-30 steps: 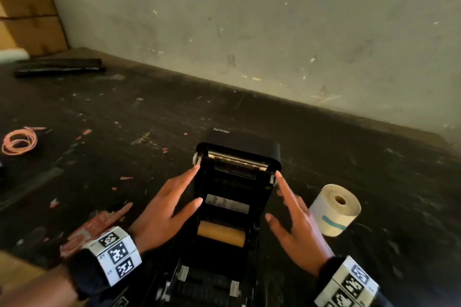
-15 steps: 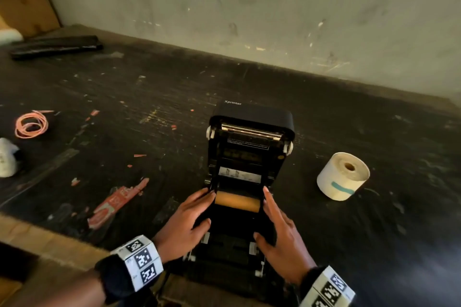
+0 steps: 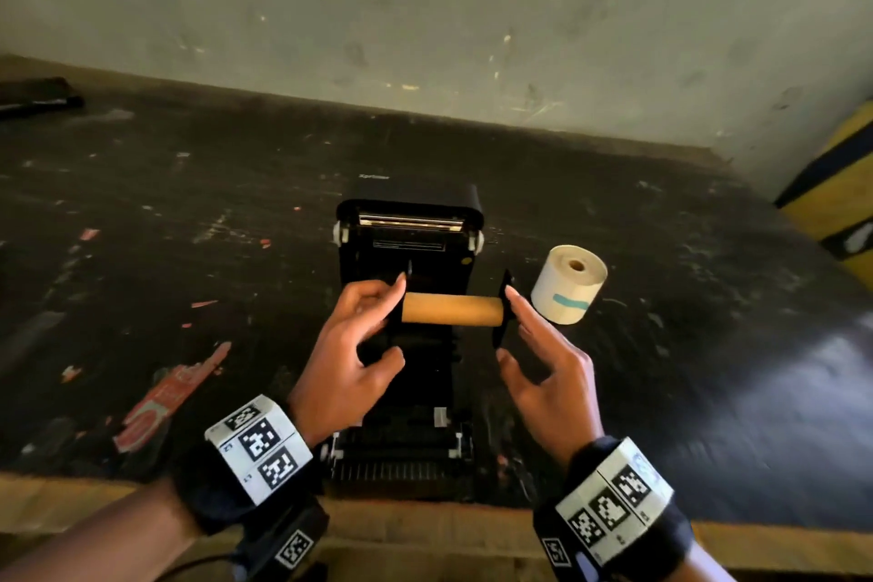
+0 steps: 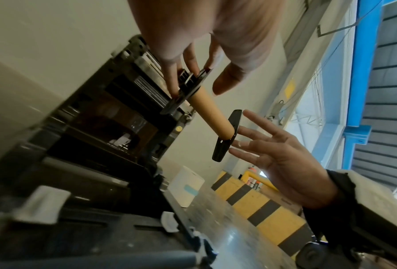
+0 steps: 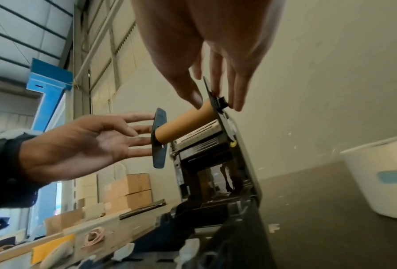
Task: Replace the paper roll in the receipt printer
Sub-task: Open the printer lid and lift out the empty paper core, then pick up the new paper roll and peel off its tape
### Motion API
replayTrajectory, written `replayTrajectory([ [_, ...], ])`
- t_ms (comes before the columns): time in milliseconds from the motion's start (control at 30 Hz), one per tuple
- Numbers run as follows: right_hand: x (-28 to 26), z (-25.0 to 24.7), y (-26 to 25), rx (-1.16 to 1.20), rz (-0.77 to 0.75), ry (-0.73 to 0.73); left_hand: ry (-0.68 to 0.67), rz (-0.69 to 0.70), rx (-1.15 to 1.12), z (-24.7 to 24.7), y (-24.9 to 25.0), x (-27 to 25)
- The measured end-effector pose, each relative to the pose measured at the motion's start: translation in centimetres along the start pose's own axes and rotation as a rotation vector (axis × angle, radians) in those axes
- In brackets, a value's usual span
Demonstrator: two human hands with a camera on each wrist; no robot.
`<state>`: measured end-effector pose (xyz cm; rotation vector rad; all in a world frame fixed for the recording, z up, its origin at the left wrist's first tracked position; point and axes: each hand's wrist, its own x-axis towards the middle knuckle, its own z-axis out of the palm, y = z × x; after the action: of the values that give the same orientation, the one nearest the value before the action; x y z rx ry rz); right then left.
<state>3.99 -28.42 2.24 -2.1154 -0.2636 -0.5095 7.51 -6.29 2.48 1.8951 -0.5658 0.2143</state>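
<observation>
Empty cardboard core [image 3: 451, 309] sits on a black spindle with a flange at each end, held in the air just above the open printer [image 3: 410, 250]; lid up, paper bay below is vacant.

Left hand [image 3: 352, 345] has straight fingers pressed on the left flange [image 4: 188, 91]; right hand [image 3: 550, 364] likewise, fingertips [image 4: 239, 130] spread flat on the right flange [image 3: 504, 307]; neither hand curls round anything, so the spindle looks held only by end pressure.

Risks as I read them:
- ease off the squeeze and the spindle probably drops into the bay or onto the bench [image 3: 189, 250]; a flange could crack or knock the mechanism;
- uneven push may tilt it and let one end slip off the fingertips;
- a flange pulled off carelessly could fall; core may slide off with it;
- fresh paper roll [image 3: 569, 284] stands on end on the bench just right of the printer, near the right hand; an elbow or dropped part could tip it and send it rolling.

Bench top is dark, scuffed, flecked with paint and scraps; red wrapper [image 3: 160, 397] near left; pink loop of cord [image 5: 94, 236] further left; pale stained wall [image 3: 425, 14] behind; yellow-black striped barrier [image 3: 841, 184] far right; cardboard boxes [image 5: 128, 191] stacked beyond the left end; blue steel framing and tall windows in the hall.
</observation>
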Motion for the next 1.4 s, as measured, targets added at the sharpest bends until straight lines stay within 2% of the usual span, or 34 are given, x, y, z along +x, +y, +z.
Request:
replayTrajectory([
  [133, -1.5, -3.1, 1.5, -0.119, -0.022, 0.082, -0.062, 0.003, -0.05, 2.9, 1.1, 0.2],
  [333, -3.1, -7.7, 6.9, -0.295, 0.033, 0.03, -0.073, -0.018, -0.029, 9.6, 2.0, 0.8],
  [567, -4.2, -13.3, 14.3, -0.38, 0.043, -0.201, -0.114, -0.199, 0.018, 18.2, 2.4, 1.8],
  [700, -4.5, -15.4, 17.5, -0.353, 0.146, -0.286, -0.031, -0.306, 0.074, 21.8, 1.8, 1.7],
  [800, -5.0, -17.0, 19.4, -0.376, 0.228, -0.332, -0.065, -0.399, 0.233, 23.2, 0.8, 1.4],
  [933, -5.6, -18.3, 20.7, -0.406, 0.338, -0.41, -0.251, -0.548, 0.615, 25.1, -2.0, 1.1],
  [1067, -6.5, -18.4, 21.0, -0.395, 0.378, -0.469, -0.403, -0.479, 0.983, 26.6, -3.1, 1.5],
  [1200, -7.0, -18.6, 21.1, -0.394, 0.398, -0.481, -0.426, -0.466, 1.075, 27.3, -3.5, 1.5],
  [1267, -7.2, -18.7, 21.1, -0.406, 0.398, -0.488, -0.374, -0.416, 1.025, 27.4, -3.6, 1.2],
  [1300, -7.3, -18.8, 21.1, -0.406, 0.399, -0.494, -0.317, -0.37, 0.927, 27.6, -3.3, 1.1],
  [1367, -7.5, -18.8, 20.9, -0.397, 0.394, -0.495, -0.233, -0.309, 0.567, 28.1, -1.9, 1.0],
  [1400, -7.5, -18.8, 20.8, -0.389, 0.381, -0.491, -0.255, -0.302, 0.39, 28.4, -1.0, 1.1],
])
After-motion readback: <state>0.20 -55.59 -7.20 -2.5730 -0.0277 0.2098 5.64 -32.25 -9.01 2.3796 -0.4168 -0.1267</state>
